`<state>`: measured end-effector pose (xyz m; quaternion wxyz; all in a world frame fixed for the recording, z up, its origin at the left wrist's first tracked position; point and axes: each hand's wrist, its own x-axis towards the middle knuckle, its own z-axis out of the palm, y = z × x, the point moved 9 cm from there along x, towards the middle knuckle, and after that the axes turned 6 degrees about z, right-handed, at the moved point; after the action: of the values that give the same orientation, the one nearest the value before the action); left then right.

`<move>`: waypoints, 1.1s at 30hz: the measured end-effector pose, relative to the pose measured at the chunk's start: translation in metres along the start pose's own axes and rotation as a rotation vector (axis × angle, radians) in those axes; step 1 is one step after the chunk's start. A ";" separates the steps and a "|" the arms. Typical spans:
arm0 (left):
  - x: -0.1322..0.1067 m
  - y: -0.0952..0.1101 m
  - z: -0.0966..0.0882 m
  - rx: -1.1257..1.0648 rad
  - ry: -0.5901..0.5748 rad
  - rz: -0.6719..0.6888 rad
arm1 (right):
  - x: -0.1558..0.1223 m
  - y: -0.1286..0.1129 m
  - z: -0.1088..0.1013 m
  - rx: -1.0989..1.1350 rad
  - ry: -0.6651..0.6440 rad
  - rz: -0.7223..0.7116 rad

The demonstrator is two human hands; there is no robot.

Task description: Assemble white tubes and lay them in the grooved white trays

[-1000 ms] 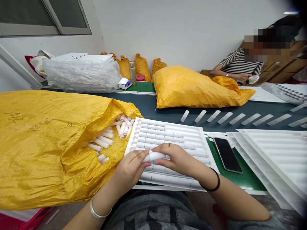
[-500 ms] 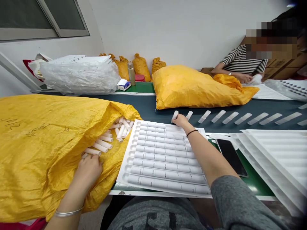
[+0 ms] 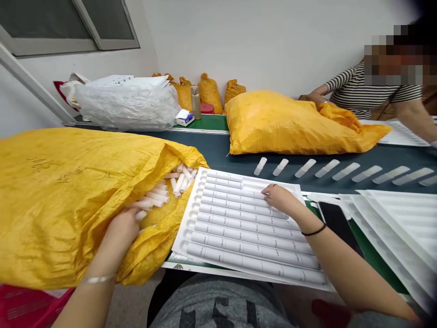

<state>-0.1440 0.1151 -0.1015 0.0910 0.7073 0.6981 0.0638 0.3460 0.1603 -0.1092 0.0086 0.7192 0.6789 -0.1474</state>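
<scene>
My left hand (image 3: 119, 230) is at the mouth of a big yellow sack (image 3: 68, 200) and its fingers close on a white tube (image 3: 140, 214) from the heap of white tubes (image 3: 170, 187) inside. My right hand (image 3: 278, 197) rests on a white moulded tray (image 3: 239, 223) lined with long white tubes, fingers curled over the upper rows, touching one tube. What its fingers hold, if anything, does not show. A row of white tubes (image 3: 307, 167) lies spaced along the dark conveyor belt (image 3: 218, 152) beyond the tray.
Empty white trays (image 3: 399, 223) are stacked at the right, a black phone (image 3: 336, 218) beside them. A second yellow sack (image 3: 293, 123) lies across the belt. Another person in a striped shirt (image 3: 362, 93) works at the far right. A clear plastic bag (image 3: 126, 107) sits far left.
My right hand has pulled back from the belt, leaving a tube there, and now lies on the tray. My left hand has closed on a tube in the sack.
</scene>
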 end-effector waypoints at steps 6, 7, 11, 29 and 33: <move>-0.011 0.063 -0.044 -0.377 0.240 0.207 | -0.032 -0.025 -0.033 0.110 0.215 -0.011; -0.020 0.081 -0.053 -0.477 0.294 0.275 | -0.042 -0.036 -0.035 0.219 0.237 -0.063; -0.050 0.135 -0.063 -1.041 0.402 0.367 | -0.083 -0.097 -0.022 0.889 0.099 -0.380; -0.082 0.192 -0.059 -0.614 0.251 0.642 | -0.139 -0.143 -0.057 0.716 0.255 -0.721; -0.090 0.199 -0.068 -0.544 0.371 0.717 | -0.138 -0.144 -0.053 0.710 0.213 -0.684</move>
<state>0.0339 0.0259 0.0111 0.1190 0.8305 0.3731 0.3961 0.2107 0.0484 -0.0010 -0.3546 0.4251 0.7809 -0.2894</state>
